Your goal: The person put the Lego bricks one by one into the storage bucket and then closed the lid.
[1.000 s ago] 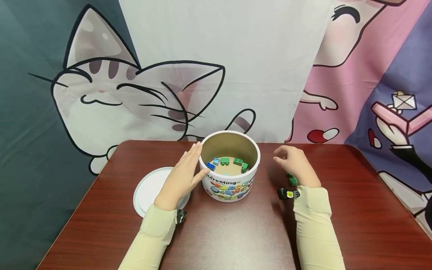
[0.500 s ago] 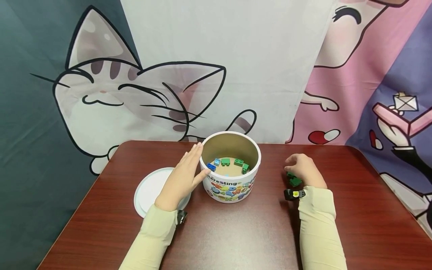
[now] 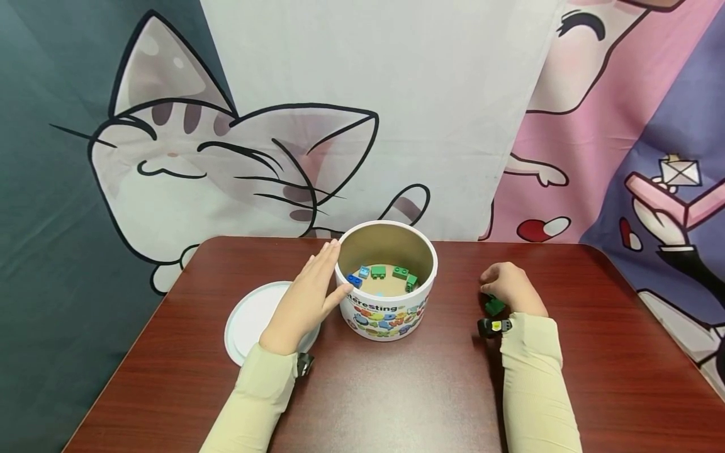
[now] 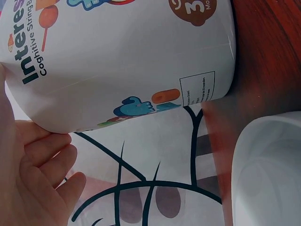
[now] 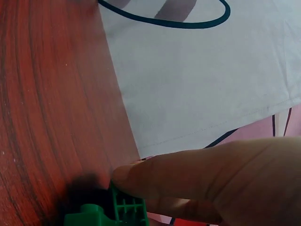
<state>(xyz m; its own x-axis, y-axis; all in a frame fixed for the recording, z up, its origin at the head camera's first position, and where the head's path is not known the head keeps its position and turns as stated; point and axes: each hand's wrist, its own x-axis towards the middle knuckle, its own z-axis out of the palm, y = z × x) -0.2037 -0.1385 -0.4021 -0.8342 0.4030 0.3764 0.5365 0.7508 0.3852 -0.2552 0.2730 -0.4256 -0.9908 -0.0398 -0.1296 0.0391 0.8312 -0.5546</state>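
A white tub (image 3: pixel 381 318) with printed pictures stands on the table, holding several green and blue building blocks (image 3: pixel 378 271). My left hand (image 3: pixel 306 290) rests against the tub's left side with straight fingers, thumb near the rim; the left wrist view shows fingertips along the tub wall (image 4: pixel 127 61). On the right, my right hand (image 3: pixel 511 289) is low over the table with thumb and fingers bent, pinching a green block (image 5: pixel 130 209) whose gridded underside shows. Beside it a second green piece (image 5: pixel 88 216) shows a stud. The hand partly hides these blocks in the head view.
A round white lid (image 3: pixel 252 321) lies on the table left of the tub, partly under my left forearm. The brown table (image 3: pixel 408 390) ends at a cartoon-printed cloth (image 3: pixel 442 126) hanging behind it. A watch-like band sits on each wrist.
My right hand has moved right, away from the tub, and down onto the green blocks, where its fingers now pinch one. The left hand has stayed against the tub.
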